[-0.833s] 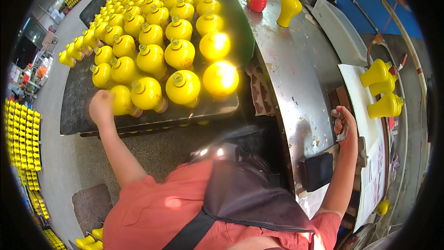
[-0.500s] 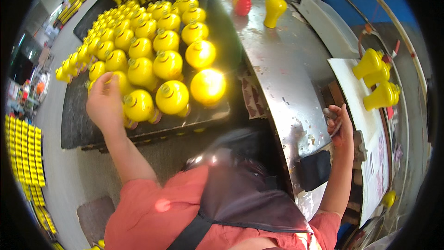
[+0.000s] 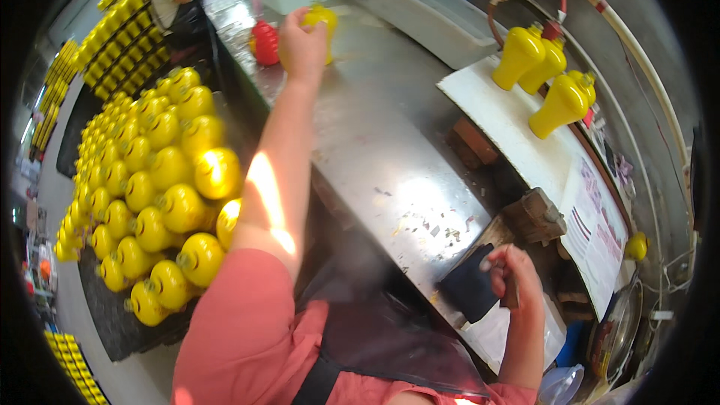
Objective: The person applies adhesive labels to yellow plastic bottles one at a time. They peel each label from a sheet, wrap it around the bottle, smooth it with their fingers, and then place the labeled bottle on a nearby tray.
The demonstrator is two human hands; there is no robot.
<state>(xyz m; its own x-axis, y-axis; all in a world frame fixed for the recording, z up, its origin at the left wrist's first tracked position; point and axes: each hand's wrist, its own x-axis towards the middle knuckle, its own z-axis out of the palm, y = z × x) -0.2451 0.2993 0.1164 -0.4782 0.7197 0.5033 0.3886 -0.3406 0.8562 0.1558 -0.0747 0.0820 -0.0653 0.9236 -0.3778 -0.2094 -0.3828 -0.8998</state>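
My left hand (image 3: 303,49) reaches far across the metal worktable, its fingers closed at the neck of a glossy yellow bottle (image 3: 323,26). The hand partly hides that bottle. Just left of it stands a ribbed red bottle (image 3: 265,43) with a pinkish top. My right hand (image 3: 514,276) hovers low at the right beside a black pad (image 3: 470,285) on the table's near end. Its fingers are curled, and whatever they may hold is too small to tell.
Many yellow bottles (image 3: 166,169) crowd a dark board at left. Several more (image 3: 562,101) stand on a white board (image 3: 480,94) at right. White tubs (image 3: 431,19) line the far side. A bricklike block (image 3: 534,214) sits beside the table. Another person (image 3: 178,7) works at far left.
My left hand has left the crowded yellow bottles and moved to the lone one on the worktable. The view has swung right. My right hand is now beside the black pad.
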